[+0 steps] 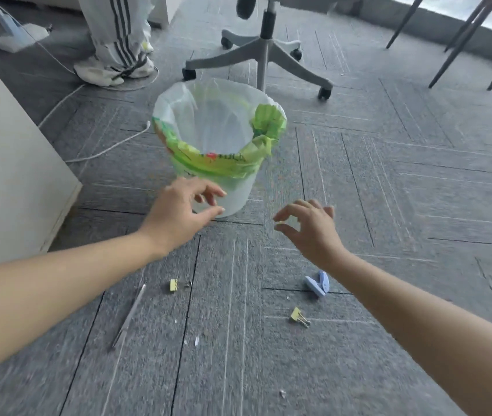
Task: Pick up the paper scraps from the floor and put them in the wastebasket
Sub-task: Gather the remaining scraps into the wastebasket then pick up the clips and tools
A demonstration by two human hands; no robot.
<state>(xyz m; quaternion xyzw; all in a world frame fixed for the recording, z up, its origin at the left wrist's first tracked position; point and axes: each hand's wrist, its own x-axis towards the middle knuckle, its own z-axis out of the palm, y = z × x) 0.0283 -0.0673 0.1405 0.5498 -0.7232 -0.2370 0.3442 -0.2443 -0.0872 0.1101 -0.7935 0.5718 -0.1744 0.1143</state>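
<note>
A: Hands status?

B: Left hand (178,216) spread, fingers curled loosely, nothing in it. It sits in front of the lower wall of the wastebasket (240,192); can't tell if the fingertips touch it. Right hand (309,226) also empty, thumb and forefinger apart in a loose pinch shape, hovering over the carpet (403,205) just right of the basket base.

A: Basket?

B: Upright, translucent white, lined with a bag (223,163) whose green-printed edge folds over the rim. Can't see anything inside from this angle.

A: Scraps?

B: Small white paper scraps (196,341) on the carpet below the arms, near the middle of the floor area; one more bit (282,393) lower down. All tiny, well short of the basket.

A: Other clutter?

B: Yellow binder clip (174,285) under the left forearm, second yellow clip (298,316) nearer the right arm, blue plastic clip (318,283) just beside the right wrist. Thin clear pen or stick (129,315) lies diagonally at left.

A: Background?

B: Office chair base (264,55) behind the basket, another person's striped trouser legs (118,31) top left, white cable (103,151) trailing past a white cabinet (4,163).
</note>
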